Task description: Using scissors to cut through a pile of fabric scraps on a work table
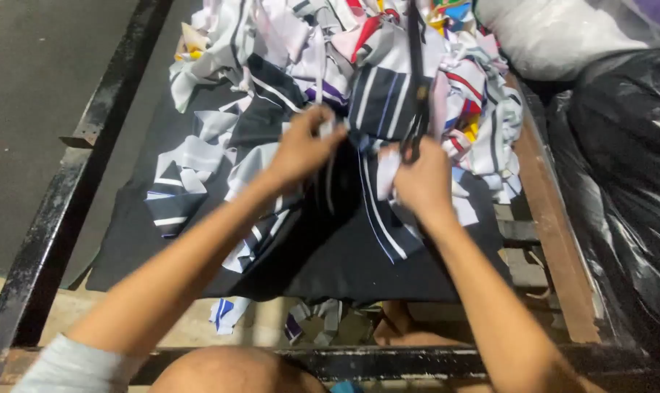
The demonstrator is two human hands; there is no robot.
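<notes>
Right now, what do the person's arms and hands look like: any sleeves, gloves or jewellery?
Both forearms are bare. The left hand and right hand wear no gloves, and no rings or watch show. A short light-grey sleeve covers the left upper arm; the right shoulder is out of frame.

Dim, warm indoor light and a pretty soft picture

Both hands look a bit smeared, glare shines off the black plastic bag to their right, and the dark cloth under them loses detail.

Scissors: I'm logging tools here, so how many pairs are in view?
1. The scissors are in the right hand, blades pointing up over the scrap pile. More could lie hidden under the fabric.
</notes>
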